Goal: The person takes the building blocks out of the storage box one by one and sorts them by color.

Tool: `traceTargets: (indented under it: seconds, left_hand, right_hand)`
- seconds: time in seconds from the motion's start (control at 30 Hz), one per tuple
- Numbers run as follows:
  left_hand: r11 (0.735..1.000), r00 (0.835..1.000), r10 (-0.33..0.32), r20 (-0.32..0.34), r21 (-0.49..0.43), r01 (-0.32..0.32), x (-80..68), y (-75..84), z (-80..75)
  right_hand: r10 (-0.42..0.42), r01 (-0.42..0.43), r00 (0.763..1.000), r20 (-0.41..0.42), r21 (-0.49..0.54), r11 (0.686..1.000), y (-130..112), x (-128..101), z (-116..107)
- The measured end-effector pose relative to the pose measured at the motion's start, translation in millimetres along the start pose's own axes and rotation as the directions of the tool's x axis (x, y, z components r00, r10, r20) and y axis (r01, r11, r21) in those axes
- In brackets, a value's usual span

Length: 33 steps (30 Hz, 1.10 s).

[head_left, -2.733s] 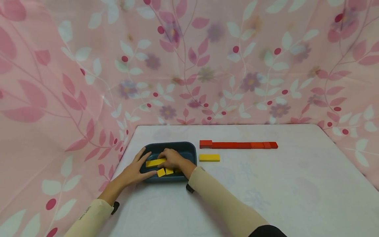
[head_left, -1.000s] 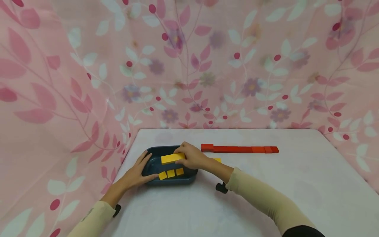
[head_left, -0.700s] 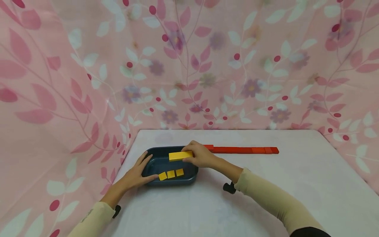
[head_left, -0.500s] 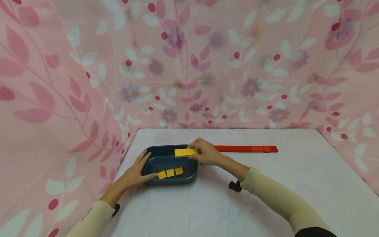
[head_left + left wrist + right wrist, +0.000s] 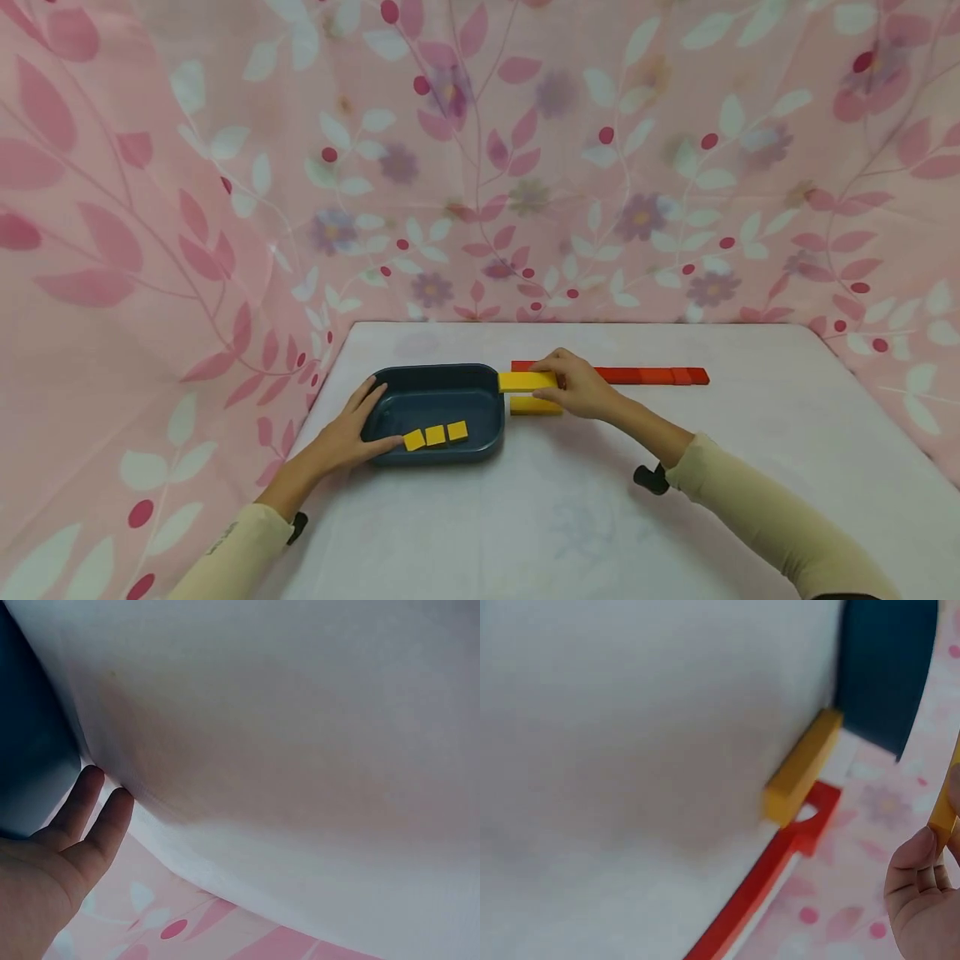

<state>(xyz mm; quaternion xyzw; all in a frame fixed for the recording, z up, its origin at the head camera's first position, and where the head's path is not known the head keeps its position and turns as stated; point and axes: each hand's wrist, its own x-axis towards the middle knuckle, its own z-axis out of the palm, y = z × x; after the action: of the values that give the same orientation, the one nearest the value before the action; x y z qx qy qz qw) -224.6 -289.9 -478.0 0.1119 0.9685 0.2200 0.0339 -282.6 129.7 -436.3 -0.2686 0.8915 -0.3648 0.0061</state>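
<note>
The right hand (image 5: 581, 390) pinched a long yellow block (image 5: 527, 381) by its end, holding it just right of the dark blue tray (image 5: 437, 380) and above a second yellow block (image 5: 531, 406) lying on the desk (image 5: 570, 517). The left hand (image 5: 347, 433) rested on the tray's left rim with fingers straight. Three small yellow cubes (image 5: 435, 434) sat inside the tray. A red row of blocks (image 5: 645, 375) lay further right of the tray.
</note>
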Motion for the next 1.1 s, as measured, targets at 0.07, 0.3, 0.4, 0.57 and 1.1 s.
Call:
traceTargets:
  seconds: [0.07,0.3,0.4,0.57,1.1]
  left_hand:
    - [1.0,1.0,0.0,0.0,0.002,0.0,0.3,1.5,-0.9]
    - [1.0,1.0,-0.009,-0.003,0.0,0.009,-0.2,1.0,-3.4]
    - [1.0,1.0,-0.007,-0.005,0.0,0.007,-1.7,-1.0,-3.3]
    - [1.0,1.0,-0.005,-0.006,-0.006,0.005,-3.1,-0.4,-3.0]
    - [1.0,1.0,0.0,0.003,-0.015,0.0,-2.3,1.2,0.4]
  right_hand:
    - [0.023,-0.023,1.0,-0.012,-0.013,1.0,14.5,-7.9,-6.4]
    - [0.093,-0.093,0.996,-0.008,-0.079,0.993,55.6,-32.9,-21.5]
    - [0.105,-0.105,0.994,-0.003,-0.101,0.989,67.1,-40.4,-23.4]
    - [0.095,-0.095,0.995,-0.003,-0.136,0.986,78.5,-48.1,-24.6]
    - [0.215,-0.196,0.97,0.115,-0.157,0.968,101.0,-54.3,-19.7]
